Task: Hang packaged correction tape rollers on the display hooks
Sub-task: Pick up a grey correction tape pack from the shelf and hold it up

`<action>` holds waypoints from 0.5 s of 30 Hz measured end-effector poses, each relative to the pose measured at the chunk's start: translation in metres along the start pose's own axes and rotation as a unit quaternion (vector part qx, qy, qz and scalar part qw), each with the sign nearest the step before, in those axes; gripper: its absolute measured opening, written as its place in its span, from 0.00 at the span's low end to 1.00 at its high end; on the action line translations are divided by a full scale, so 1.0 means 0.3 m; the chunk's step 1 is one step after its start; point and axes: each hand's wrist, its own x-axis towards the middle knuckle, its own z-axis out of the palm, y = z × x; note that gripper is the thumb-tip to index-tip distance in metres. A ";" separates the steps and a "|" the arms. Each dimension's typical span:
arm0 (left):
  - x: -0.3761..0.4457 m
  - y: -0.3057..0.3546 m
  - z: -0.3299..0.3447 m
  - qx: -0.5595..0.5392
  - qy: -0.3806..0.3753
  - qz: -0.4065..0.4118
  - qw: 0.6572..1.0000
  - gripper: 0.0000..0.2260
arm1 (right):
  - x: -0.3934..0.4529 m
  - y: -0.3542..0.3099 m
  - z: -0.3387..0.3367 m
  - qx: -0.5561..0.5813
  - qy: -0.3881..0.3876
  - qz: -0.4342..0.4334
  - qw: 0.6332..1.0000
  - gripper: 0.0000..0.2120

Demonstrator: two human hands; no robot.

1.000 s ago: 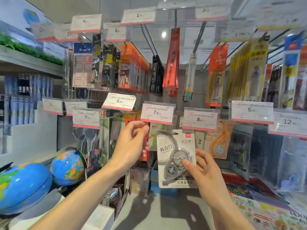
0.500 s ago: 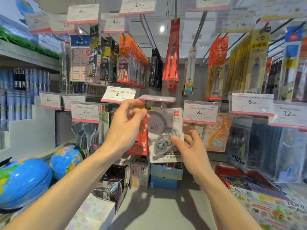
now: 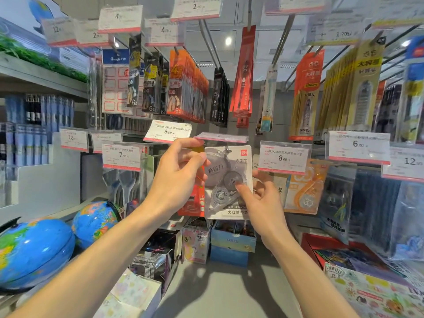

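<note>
Two round blue globes point(image 3: 34, 251) with a glossy surface stand well to the left of the left hand point(image 3: 177, 180), lower down on the shelf. Above both hands, many rows of thin flat packets hang from metal hooks; I can count one thick orange row point(image 3: 188, 88) up and slightly left of the left hand. White price tags with a pink lower edge stand along the hook ends, and one of them, tilted almost flat point(image 3: 221, 137), is directly above the hands.

Between the two hands there is one correction tape package point(image 3: 226, 182), a flat grey card with a clear plastic blister. It is upright, with its long axis vertical and its printed face toward the person. Its top edge is just under the tilted tag, at a hook; I cannot tell if the hole is already on it.

The left hand pinches the upper left edge of the package with thumb and fingers. The right hand point(image 3: 263, 203) holds the lower right part, thumb pressed on the blister.
</note>
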 end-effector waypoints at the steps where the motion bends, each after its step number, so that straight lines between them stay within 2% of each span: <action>1: 0.000 -0.008 0.000 -0.001 0.000 0.002 1.000 0.09 | 0.000 0.003 0.002 -0.004 0.002 -0.002 1.000 0.13; 3: -0.007 -0.034 0.001 0.008 0.002 0.004 1.000 0.08 | 0.002 0.015 0.005 -0.012 0.009 -0.011 1.000 0.13; 8: -0.052 -0.189 0.027 0.096 0.016 -0.039 0.994 0.11 | 0.020 0.052 0.015 -0.025 0.022 -0.026 0.999 0.27; 11: -0.043 -0.274 0.052 0.164 0.010 -0.056 0.985 0.19 | 0.037 0.076 0.024 -0.044 0.030 -0.033 0.998 0.23; 13: -0.022 -0.313 0.071 0.162 -0.022 -0.067 0.984 0.27 | 0.051 0.086 0.033 -0.052 0.038 -0.031 0.997 0.19; 15: -0.001 -0.347 0.092 0.143 -0.049 -0.068 0.986 0.31 | 0.068 0.094 0.046 -0.063 0.048 -0.045 0.996 0.20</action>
